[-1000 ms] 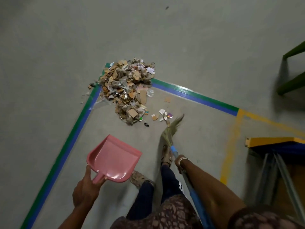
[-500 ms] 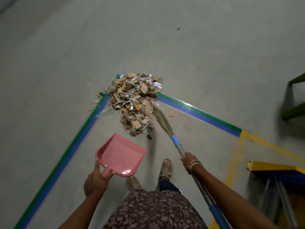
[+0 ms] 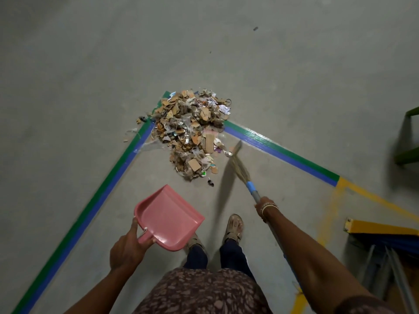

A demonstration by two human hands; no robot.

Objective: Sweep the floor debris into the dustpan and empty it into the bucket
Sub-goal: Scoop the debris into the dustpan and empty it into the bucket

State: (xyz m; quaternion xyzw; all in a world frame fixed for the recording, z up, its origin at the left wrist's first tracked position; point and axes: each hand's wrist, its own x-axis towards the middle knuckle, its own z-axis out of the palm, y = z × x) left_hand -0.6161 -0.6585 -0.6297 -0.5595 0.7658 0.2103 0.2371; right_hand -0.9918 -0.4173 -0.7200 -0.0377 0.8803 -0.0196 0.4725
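A heap of cardboard scraps, paper and plastic bits, the debris pile [image 3: 190,132], lies on the grey floor over the corner of green and blue tape. My left hand [image 3: 128,248] grips the handle of a pink dustpan [image 3: 167,218], held empty above the floor in front of my feet. My right hand [image 3: 264,206] holds the grey and blue handle of a straw broom [image 3: 238,164], whose bristle tip touches small scraps at the pile's right edge. No bucket is in view.
Green and blue tape lines [image 3: 90,200] run out from the pile to the lower left and right, meeting yellow tape [image 3: 328,214]. A yellow and blue metal frame [image 3: 381,232] stands at the right edge, green legs [image 3: 408,132] above it. My sandalled feet [image 3: 234,227] stand below the pile.
The broom swept the loose scraps leftwards into the pile, then swung back to its right edge. The view has drawn closer to the pile; the dustpan stays in my left hand.
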